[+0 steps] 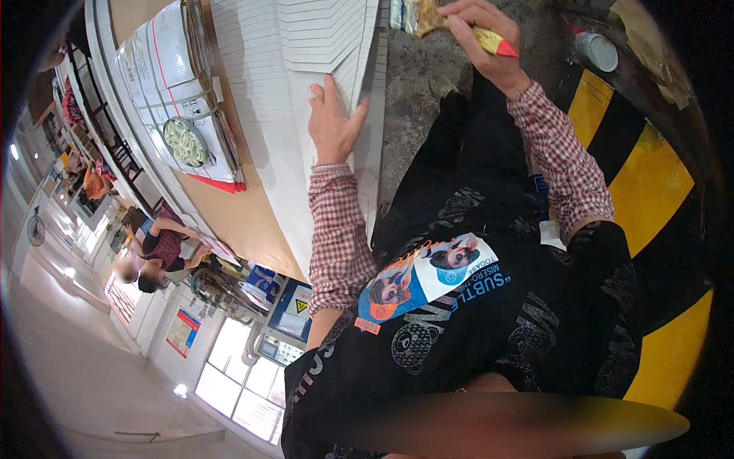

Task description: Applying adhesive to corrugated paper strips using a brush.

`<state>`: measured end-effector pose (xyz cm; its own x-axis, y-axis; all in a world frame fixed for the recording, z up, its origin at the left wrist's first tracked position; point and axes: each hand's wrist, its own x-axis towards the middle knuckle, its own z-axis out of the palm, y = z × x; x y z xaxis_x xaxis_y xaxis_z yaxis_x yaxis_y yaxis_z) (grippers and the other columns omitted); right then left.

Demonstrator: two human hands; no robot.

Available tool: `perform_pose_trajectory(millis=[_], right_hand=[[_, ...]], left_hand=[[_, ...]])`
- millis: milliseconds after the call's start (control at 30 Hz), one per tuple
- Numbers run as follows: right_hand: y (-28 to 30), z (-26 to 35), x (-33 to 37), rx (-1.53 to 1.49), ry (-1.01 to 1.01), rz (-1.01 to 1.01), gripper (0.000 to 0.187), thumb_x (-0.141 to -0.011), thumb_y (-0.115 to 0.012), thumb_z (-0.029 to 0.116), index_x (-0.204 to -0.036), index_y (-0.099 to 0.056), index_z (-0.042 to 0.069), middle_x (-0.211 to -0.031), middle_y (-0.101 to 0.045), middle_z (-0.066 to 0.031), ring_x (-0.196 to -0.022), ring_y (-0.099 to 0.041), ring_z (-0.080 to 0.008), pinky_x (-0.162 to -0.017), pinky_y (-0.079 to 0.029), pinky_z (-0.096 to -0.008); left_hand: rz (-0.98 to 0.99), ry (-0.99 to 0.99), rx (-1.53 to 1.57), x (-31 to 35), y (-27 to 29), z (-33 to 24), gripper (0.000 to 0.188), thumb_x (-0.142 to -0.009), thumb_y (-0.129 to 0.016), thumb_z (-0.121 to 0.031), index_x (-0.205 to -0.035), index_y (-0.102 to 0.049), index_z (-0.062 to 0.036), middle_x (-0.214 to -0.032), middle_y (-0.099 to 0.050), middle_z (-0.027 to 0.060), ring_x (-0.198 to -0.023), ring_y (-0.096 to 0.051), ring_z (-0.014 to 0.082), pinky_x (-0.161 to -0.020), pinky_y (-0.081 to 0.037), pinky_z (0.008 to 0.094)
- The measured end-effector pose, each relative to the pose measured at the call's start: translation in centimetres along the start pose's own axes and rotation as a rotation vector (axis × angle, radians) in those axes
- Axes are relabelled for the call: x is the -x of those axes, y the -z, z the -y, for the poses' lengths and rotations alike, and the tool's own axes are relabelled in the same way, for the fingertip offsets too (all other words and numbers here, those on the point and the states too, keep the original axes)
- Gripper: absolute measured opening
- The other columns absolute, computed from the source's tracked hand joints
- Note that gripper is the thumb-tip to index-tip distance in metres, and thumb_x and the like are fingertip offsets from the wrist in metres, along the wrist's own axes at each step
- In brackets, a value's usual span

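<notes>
"Beside the paper sheets (264, 176)?"
"A brush (419, 19), likely light, my right grip (497, 67) closed on its handle (492, 41); my left grip (335, 126) lies spread on the paper sheets, probably floppy, best pressed flat."

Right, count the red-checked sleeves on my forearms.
2: the left sleeve, below the left hand on lined white sheets; the right sleeve, below the right hand holding a paintbrush.

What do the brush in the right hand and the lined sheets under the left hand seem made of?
Brush: handle, yellow with a red end, looks smooth, perhaps painted wood or plastic; its head is too unclear to tell.
Lined sheets: probably matte paper, given thin, layered edges and no visible shine.
</notes>
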<state>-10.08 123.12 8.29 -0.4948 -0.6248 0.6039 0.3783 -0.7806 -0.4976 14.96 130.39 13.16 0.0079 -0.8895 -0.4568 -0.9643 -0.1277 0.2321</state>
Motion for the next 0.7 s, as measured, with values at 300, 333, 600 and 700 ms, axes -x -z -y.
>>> perform_pose_trajectory(millis=[300, 333, 600, 700], right_hand=[[0.0, 3.1, 1.2, 0.656, -0.519, 0.488, 0.012, -0.083, -0.057, 0.008, -0.075, -0.059, -0.001, -0.083, -0.061, -0.0097, -0.066, -0.056, -0.0155, -0.058, -0.044, -0.0274], [0.3, 3.7, 1.6, 0.714, -0.514, 0.613, 0.012, -0.084, -0.057, 0.008, -0.076, -0.06, -0.001, -0.089, -0.063, -0.0094, -0.072, -0.058, -0.0142, -0.061, -0.045, -0.0249], [-1.6, -0.4, 1.5, 0.023, -0.175, -0.028, 0.012, -0.082, -0.057, 0.007, -0.075, -0.059, -0.002, -0.073, -0.058, -0.0097, -0.06, -0.054, -0.0169, -0.054, -0.044, -0.0298], [-1.8, 1.8, 1.4, 0.322, -0.357, 0.203, 0.013, -0.082, -0.057, 0.007, -0.074, -0.059, -0.002, -0.072, -0.058, -0.0099, -0.059, -0.053, -0.0174, -0.054, -0.043, -0.0302]], left_hand=[[0.059, -0.057, 0.168, -0.9, 1.7, 0.9, 0.074, -0.075, -0.061, -0.045, -0.13, -0.042, 0.0002, -0.126, -0.041, 0.0338, -0.124, -0.038, 0.0368, -0.099, -0.033, 0.0328], [0.059, -0.058, 0.172, -0.9, 1.7, 0.8, 0.074, -0.075, -0.061, -0.045, -0.13, -0.042, 0.0002, -0.126, -0.041, 0.0338, -0.124, -0.038, 0.0368, -0.099, -0.033, 0.0328], [0.062, -0.151, -0.041, -1.4, 1.9, 0.1, 0.076, -0.077, -0.055, -0.052, -0.132, -0.039, -0.0016, -0.121, -0.042, 0.0376, -0.101, -0.056, 0.0406, -0.085, -0.044, 0.0386], [0.099, -0.098, -0.151, -1.3, 1.9, -0.3, 0.076, -0.077, -0.054, -0.051, -0.129, -0.039, 0.0019, -0.116, -0.047, 0.0368, -0.097, -0.058, 0.0377, -0.076, -0.047, 0.0405]])
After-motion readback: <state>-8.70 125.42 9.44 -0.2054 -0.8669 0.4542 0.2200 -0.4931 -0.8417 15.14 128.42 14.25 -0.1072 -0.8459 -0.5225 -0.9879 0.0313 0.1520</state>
